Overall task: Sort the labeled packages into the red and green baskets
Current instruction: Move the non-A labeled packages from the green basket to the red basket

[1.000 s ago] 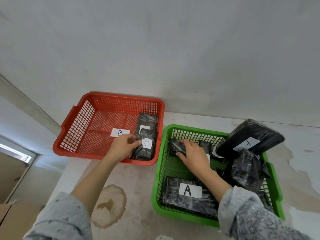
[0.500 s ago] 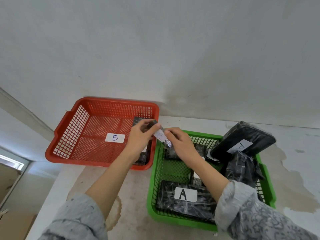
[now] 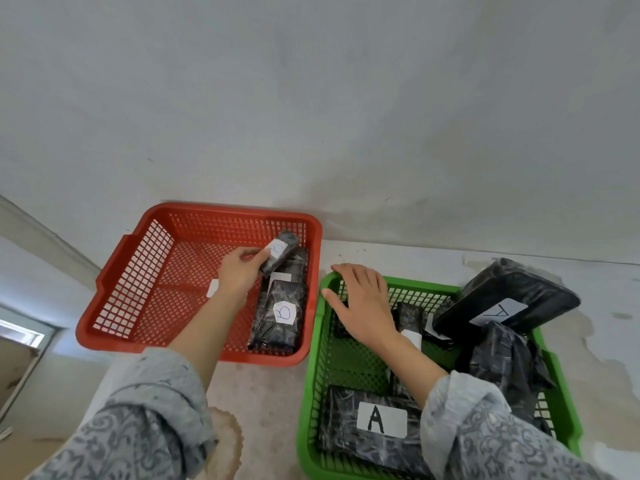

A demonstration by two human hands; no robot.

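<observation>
The left hand (image 3: 239, 273) pinched a small B package (image 3: 278, 252) above the red basket (image 3: 138, 251), right hand (image 3: 363, 303) empty; a careless drop might bounce it out

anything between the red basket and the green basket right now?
Head view: only a narrow strip of bare countertop separates the red basket from the green basket. The right hand rests on the green rim, not in the gap.

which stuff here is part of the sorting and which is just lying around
Job: red basket, green basket, small B package in left hand, B package, A packages, right hand.
Lying about: stained table, wall.
</observation>
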